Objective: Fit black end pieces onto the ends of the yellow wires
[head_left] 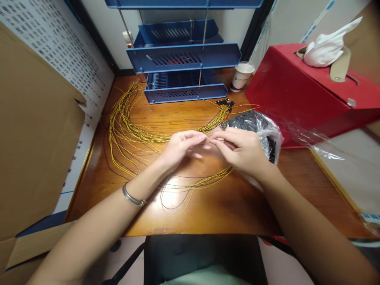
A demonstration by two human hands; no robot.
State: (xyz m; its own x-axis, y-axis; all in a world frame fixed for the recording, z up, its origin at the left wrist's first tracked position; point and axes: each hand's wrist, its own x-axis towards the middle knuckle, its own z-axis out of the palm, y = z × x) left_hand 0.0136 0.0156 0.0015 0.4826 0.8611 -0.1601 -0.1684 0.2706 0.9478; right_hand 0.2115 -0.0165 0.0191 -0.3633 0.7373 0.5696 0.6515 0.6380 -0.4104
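Observation:
Over the middle of the wooden table (190,221), my left hand (184,146) brings thumb and forefinger together while its other fingers stay loosely stretched. Tip to tip with it, my right hand (243,148) is closed in a pinch. Whatever sits between the fingertips is too small and blurred to name. Behind the hands curves a large bundle of thin yellow and black wires (118,118), its right end carrying small black connectors (225,104). A smaller loop of the same wires (204,182) lies in front. Partly behind my right hand rests a clear plastic bag (252,120) of small black parts.
At the back stands a blue tiered tray rack (185,57), with a lidded paper cup (241,77) to its right. A red box (285,87) holding tissues (325,49) takes up the right side. Cardboard (38,118) borders the left.

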